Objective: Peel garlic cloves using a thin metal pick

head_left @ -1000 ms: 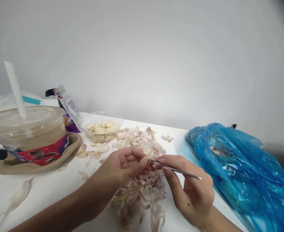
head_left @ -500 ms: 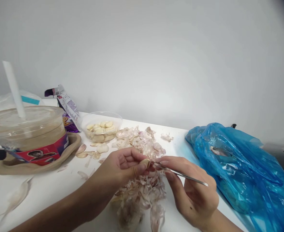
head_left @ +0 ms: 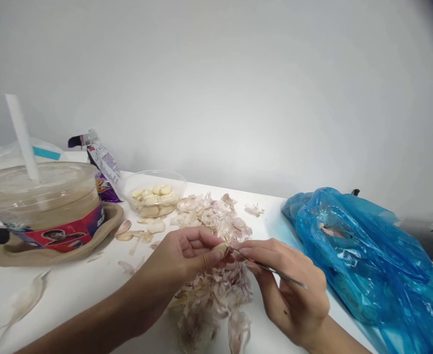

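Observation:
Between its thumb and fingers, my left hand (head_left: 197, 253) pinches a pale garlic clove (head_left: 221, 247). My right hand (head_left: 292, 287) grips a thin metal tool (head_left: 275, 271), its near end pointing down to the right. The tool's tip meets the clove or lies right beside it; the fingers hide the exact contact. Both hands are held over a heap of papery garlic skins (head_left: 219, 290). Behind my left hand, a clear plastic bowl (head_left: 128, 189) contains several peeled garlic cloves (head_left: 153, 196).
A large drink cup (head_left: 61, 206) with a white straw sits in a cardboard holder (head_left: 115, 221) at left. A purple snack packet (head_left: 107, 167) leans behind it. More cloves (head_left: 156, 226) lie beside the bowl. A blue plastic bag (head_left: 363, 265) covers the right side of the white table.
My right hand has shifted slightly left and down, and the tool's near end has moved with it. My left hand keeps the clove in nearly the same spot.

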A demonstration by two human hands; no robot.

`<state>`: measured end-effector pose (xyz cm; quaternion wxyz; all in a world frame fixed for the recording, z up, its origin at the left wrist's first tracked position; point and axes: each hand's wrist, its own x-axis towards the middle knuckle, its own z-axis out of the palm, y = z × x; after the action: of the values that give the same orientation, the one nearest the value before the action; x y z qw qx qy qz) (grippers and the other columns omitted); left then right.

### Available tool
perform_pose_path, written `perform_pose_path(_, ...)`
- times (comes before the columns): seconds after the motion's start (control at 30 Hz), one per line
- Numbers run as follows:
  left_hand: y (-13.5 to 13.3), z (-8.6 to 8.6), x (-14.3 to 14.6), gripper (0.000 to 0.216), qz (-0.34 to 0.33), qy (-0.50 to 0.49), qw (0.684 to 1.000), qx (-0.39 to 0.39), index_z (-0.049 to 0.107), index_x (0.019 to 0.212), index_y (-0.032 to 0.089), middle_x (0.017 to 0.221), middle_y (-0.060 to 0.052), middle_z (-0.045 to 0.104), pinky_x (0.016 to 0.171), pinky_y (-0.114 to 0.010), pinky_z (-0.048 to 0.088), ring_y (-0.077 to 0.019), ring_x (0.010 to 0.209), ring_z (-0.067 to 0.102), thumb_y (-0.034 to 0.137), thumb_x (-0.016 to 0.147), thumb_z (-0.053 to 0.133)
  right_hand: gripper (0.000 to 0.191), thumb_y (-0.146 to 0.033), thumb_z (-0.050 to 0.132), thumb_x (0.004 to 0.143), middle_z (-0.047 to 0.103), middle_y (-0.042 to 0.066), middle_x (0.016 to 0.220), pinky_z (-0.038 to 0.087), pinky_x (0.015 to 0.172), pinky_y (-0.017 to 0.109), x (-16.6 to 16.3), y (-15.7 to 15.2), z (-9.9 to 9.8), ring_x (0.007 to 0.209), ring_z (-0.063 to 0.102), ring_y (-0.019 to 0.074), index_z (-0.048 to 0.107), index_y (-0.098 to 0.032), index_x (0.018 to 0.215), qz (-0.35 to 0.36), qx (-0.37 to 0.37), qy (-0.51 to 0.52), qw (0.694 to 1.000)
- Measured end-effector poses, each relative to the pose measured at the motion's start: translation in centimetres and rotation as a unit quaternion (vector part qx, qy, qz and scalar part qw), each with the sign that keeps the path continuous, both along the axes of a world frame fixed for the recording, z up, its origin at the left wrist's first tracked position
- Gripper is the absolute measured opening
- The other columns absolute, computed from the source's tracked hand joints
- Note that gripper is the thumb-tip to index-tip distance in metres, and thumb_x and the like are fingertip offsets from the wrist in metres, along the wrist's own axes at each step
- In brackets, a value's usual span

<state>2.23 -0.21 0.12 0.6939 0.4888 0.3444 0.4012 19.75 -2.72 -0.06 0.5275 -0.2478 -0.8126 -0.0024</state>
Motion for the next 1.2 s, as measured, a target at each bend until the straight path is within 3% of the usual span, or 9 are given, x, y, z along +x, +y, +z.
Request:
perform_pose_path(0.23,0.0,0.6,0.2,0.006,-0.001,0.006,1.000,-0.013,0.062,0.074,0.014,0.070,-0.003,0.071,0.068,-0.023,0.047,-0.0133,0.069,0.063,0.015,0.070,0.066,0.023,0.000,0.051,0.076,0.067,0.010,0.085,0.054,0.060,0.029,-0.1,-0.1,0.2,0.075,0.065,0.0161,0.060,-0.009,0.096,0.015,-0.005,0.009,1.000)
perform_pose_path(0.5,0.1,-0.8,-0.2,0.005,0.011,-0.013,1.000,0.009,0.060,0.078,0.016,0.079,-0.005,0.071,0.073,-0.029,0.046,-0.0174,0.077,0.063,0.014,0.074,0.062,0.023,0.001,0.048,0.076,0.067,0.009,0.079,0.053,0.059,0.028,-0.4,-0.1,0.7,0.074,0.065,0.0154,0.059,-0.010,0.094,0.031,-0.005,0.005,0.999)
perform_pose_path(0.67,0.2,-0.9,-0.1,0.006,0.003,-0.025,1.000,0.003,0.060,0.079,0.016,0.077,-0.005,0.071,0.070,-0.026,0.046,-0.0161,0.074,0.063,0.017,0.074,0.062,0.029,0.002,0.050,0.075,0.067,0.010,0.089,0.053,0.063,0.030,-0.2,0.0,0.2,0.082,0.064,0.0167,0.057,-0.010,0.100,0.034,-0.002,0.011,0.999)
perform_pose_path(1.2,0.0,-0.2,-0.2,0.007,0.014,-0.019,1.000,-0.003,0.058,0.080,0.016,0.077,-0.004,0.070,0.070,-0.027,0.045,-0.0167,0.075,0.062,0.015,0.074,0.062,0.030,0.001,0.051,0.075,0.066,0.009,0.091,0.053,0.066,0.028,-0.3,0.1,0.0,0.083,0.063,0.0155,0.055,-0.011,0.103,0.027,-0.013,0.001,1.000)
